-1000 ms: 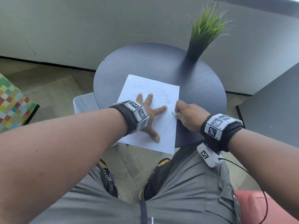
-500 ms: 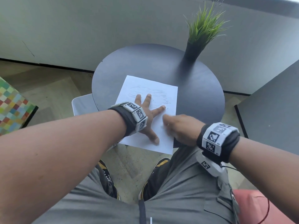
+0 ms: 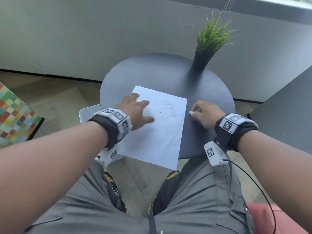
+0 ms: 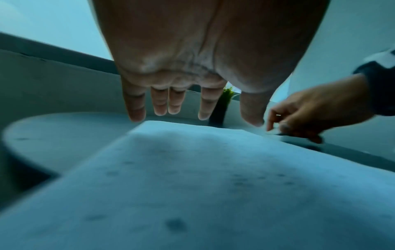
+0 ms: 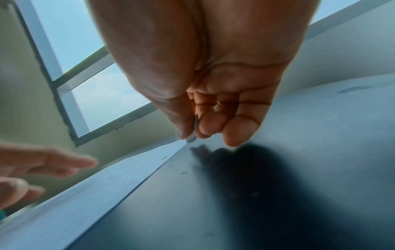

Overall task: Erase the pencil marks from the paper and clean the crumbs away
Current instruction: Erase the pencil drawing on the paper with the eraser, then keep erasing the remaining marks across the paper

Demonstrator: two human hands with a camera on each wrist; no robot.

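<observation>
A white sheet of paper (image 3: 162, 132) lies on the round dark table (image 3: 207, 92), its near edge hanging over the table's rim. Faint pencil marks (image 3: 167, 105) cross its upper part, and small dark crumbs (image 4: 176, 225) dot its surface. My left hand (image 3: 136, 110) is blurred over the paper's upper left, fingers (image 4: 136, 108) straight and spread, just above the sheet. My right hand (image 3: 205, 114) sits on the table just right of the paper, pinching a small white eraser (image 3: 193, 113) between thumb and fingers (image 5: 211, 125).
A green grass plant in a dark vase (image 3: 202, 59) stands at the table's far right. A second dark table (image 3: 287, 105) is at the right, a checkered cushion (image 3: 15, 115) at the left, a white stool (image 3: 87, 112) beside the table.
My left hand has lifted off its flat press and swept up and left across the paper. My right hand has pulled off the sheet to the bare table on its right.
</observation>
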